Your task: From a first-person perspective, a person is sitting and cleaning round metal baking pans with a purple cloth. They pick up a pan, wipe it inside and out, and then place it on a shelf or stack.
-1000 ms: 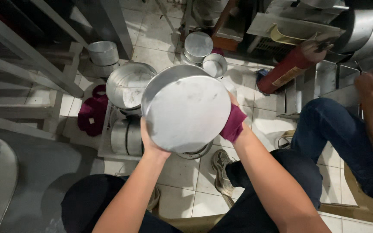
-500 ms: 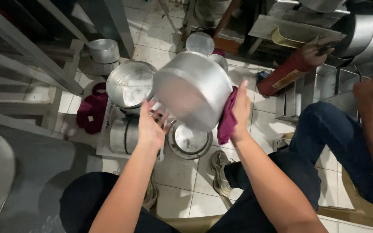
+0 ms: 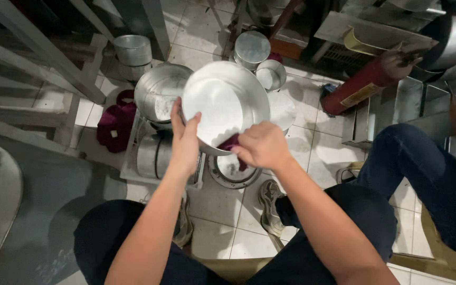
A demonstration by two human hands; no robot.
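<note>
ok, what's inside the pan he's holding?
The pan opens toward the camera; its inside is bare shiny metal. At the lower rim the right hand presses a maroon cloth into it. The left hand holds the left rim. The patch under the cloth is hidden.

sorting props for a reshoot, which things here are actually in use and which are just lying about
In use:
- round metal pan, held at its rim by the left hand
- dark red cloth, pressed inside the pan by the right hand

Lying about:
- big metal pot
- small metal tins
- red cylinder
- maroon rag on the floor
</note>
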